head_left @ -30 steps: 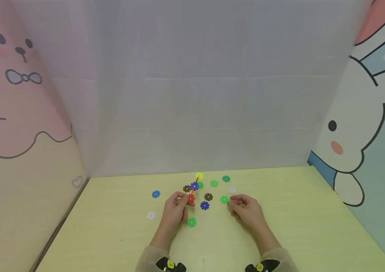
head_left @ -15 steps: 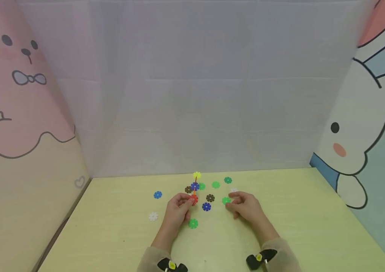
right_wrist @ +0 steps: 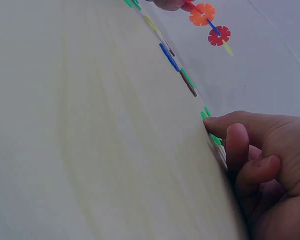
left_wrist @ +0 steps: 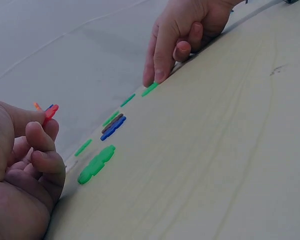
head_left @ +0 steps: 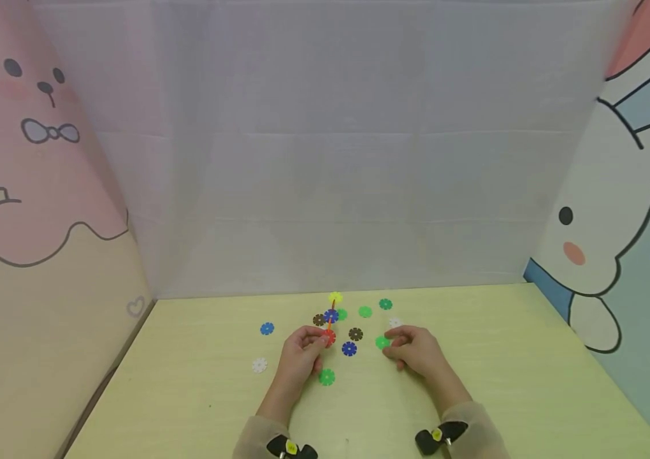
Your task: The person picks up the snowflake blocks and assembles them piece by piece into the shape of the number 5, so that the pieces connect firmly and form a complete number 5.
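My left hand (head_left: 301,354) pinches a red notched snowflake disc (head_left: 331,338), the near end of an upright chain of interlocked discs. Beyond it in the chain come an orange disc (right_wrist: 203,14), a blue disc (head_left: 331,316), a dark red disc (right_wrist: 219,36) and a yellow disc (head_left: 334,297) at the far end. The right wrist view shows the chain raised off the table. With thumb and index fingertips, my right hand (head_left: 419,350) pinches the edge of a green snowflake disc (head_left: 382,342) low at the tabletop. Its other fingers are curled in.
Between the hands lie a dark blue disc (head_left: 349,349) and a brown disc (head_left: 356,334). Another green disc (head_left: 327,377) is nearer me. At left are a white disc (head_left: 259,365) and a blue disc (head_left: 267,328). A white cloth (head_left: 325,191) backs the table (head_left: 187,382).
The right fingertips have closed in on the green disc, which has shifted slightly toward me. The left hand keeps its pinch while the chain tilts a little. The head view has shifted slightly.
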Motion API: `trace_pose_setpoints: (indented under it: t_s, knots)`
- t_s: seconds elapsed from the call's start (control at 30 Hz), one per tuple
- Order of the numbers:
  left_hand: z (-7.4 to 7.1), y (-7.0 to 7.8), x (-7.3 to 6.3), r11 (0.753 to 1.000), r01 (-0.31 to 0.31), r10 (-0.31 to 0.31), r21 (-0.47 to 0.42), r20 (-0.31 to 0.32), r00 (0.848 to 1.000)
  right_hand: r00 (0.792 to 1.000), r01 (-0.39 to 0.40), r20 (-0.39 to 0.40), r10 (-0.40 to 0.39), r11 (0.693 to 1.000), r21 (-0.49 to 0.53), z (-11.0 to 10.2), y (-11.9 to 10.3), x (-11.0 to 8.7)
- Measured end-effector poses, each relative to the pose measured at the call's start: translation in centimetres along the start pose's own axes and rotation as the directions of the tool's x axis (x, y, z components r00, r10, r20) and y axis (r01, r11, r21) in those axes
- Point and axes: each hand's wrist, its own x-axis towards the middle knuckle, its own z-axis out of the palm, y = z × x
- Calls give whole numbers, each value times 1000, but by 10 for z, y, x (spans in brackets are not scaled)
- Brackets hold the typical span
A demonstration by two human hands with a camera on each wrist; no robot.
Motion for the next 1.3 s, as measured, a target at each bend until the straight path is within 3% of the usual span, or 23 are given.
trace_pose_setpoints:
  t_s: [0.37, 1.3]
  knots:
    - [-1, -1, -1, 999, -2, 2, 34, 0, 1000, 1000, 29, 7, -29, 999, -22, 1, -2, -6]
    - [-2, -2, -1, 1000, -14, 13, 17, 28, 1000, 997, 68, 37, -67, 997, -40, 0, 0, -10]
